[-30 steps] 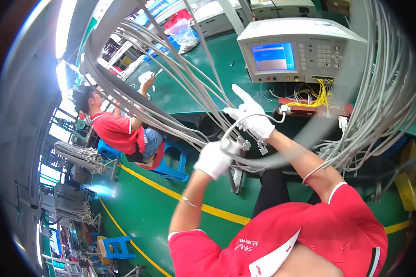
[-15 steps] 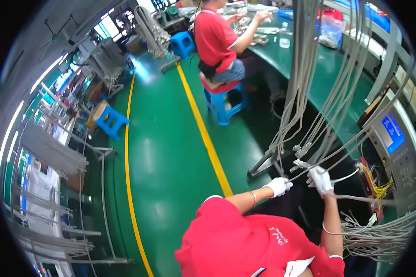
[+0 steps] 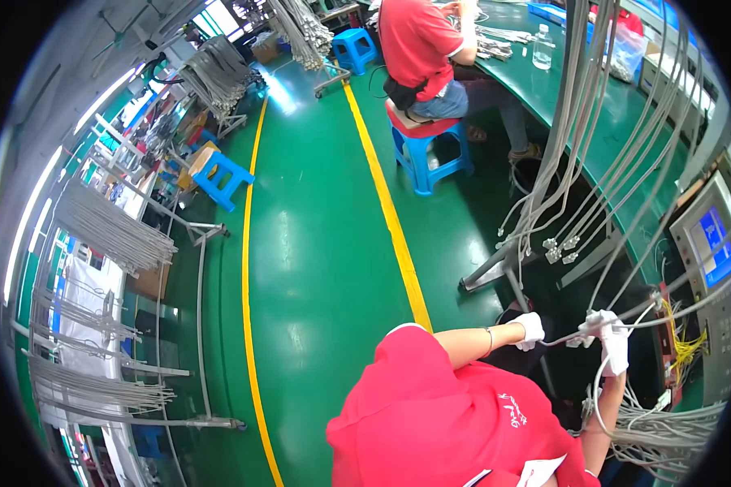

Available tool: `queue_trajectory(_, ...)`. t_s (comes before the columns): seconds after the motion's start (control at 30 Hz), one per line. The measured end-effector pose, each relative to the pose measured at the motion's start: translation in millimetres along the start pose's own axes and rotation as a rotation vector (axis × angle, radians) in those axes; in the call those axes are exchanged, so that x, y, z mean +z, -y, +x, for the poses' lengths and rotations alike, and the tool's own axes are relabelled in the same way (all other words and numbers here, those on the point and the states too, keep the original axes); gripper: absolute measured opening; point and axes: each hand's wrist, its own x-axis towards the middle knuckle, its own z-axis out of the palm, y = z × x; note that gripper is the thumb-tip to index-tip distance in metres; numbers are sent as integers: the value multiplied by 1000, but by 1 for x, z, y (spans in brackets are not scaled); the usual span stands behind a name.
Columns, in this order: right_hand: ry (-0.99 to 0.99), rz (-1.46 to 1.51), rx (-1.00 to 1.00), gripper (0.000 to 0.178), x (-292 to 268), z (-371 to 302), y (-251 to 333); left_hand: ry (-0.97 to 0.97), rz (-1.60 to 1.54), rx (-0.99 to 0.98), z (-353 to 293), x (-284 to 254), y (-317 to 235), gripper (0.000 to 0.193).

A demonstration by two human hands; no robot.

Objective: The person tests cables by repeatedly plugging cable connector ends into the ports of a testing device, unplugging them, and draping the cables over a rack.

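My left hand (image 3: 529,331), in a white glove, is closed around a thin grey cable (image 3: 562,337) that runs across to the other hand. My right hand (image 3: 613,345), also gloved in white, pinches grey cable, with a whitish connector showing under its fingers; how many strands it holds is hidden. More grey cables (image 3: 666,312) stretch from this hand toward a test device with a blue screen (image 3: 713,243). Just above my hands dangle several cable ends with clear plugs (image 3: 562,249). Yellow wires (image 3: 689,347) stick out beside the device.
A bundle of grey cables (image 3: 666,434) lies at lower right. Hanging cables (image 3: 568,154) drop over a green table (image 3: 601,154). Ahead, a person in red sits on a blue stool (image 3: 421,166). Cable racks (image 3: 211,422) line the left, beyond a yellow floor line (image 3: 398,235).
The whole view has shifted, so the scene sits farther right and the hands lower. My right hand has moved beneath the dangling plugs and now grips cable close to the device.
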Motion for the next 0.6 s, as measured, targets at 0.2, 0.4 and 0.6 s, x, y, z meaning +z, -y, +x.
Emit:
queue_trajectory(0.2, 57, -93, 396, 28, -12, -20, -22, 170, -312, -111, -24, -2, -21, 25)
queue_trajectory(0.4, -84, 1, 341, 20, -15, -35, -99, 40, -155, -1, -32, -38, -29, 46)
queue_trajectory(0.6, -61, 460, 237, 33, -21, -61, -42, -2, -115, -91, -8, -30, -41, 33)
